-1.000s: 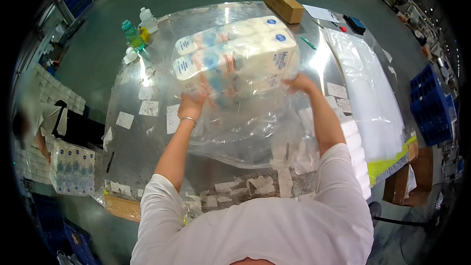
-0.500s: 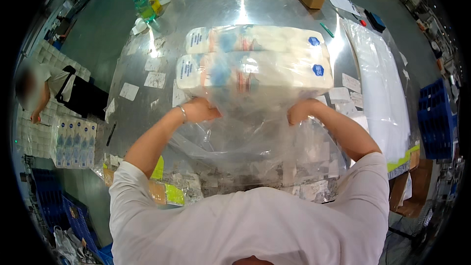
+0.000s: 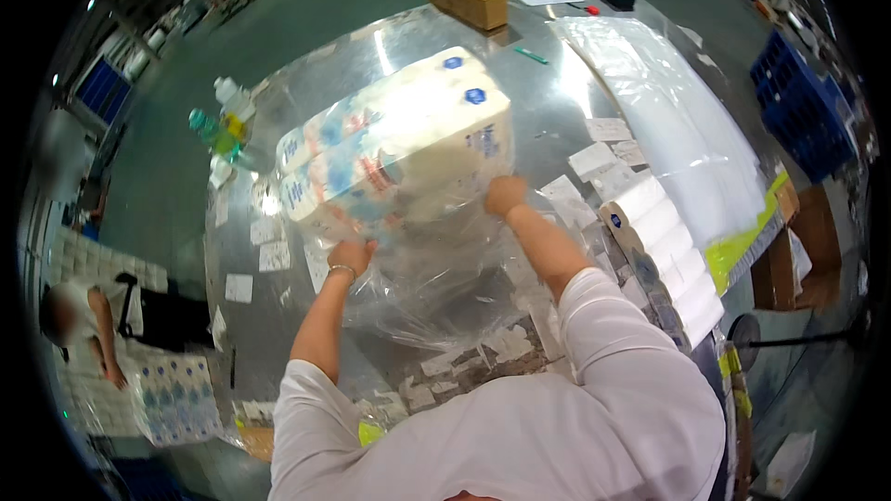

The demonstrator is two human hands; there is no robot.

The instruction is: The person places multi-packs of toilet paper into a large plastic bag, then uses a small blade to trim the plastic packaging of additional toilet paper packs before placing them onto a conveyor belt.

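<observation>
head view: the pack of paper rolls point(image 3: 399, 153) lies on the shiny metal table point(image 3: 557, 102), half inside a clear plastic bag point(image 3: 436, 269). the left hand point(image 3: 351, 255) and right hand point(image 3: 506, 195) press curled fingers on its near end, gripping bag film. it looks bulky, light, squashy and slippery in its wrap; the end corners seem the best hold.
</observation>
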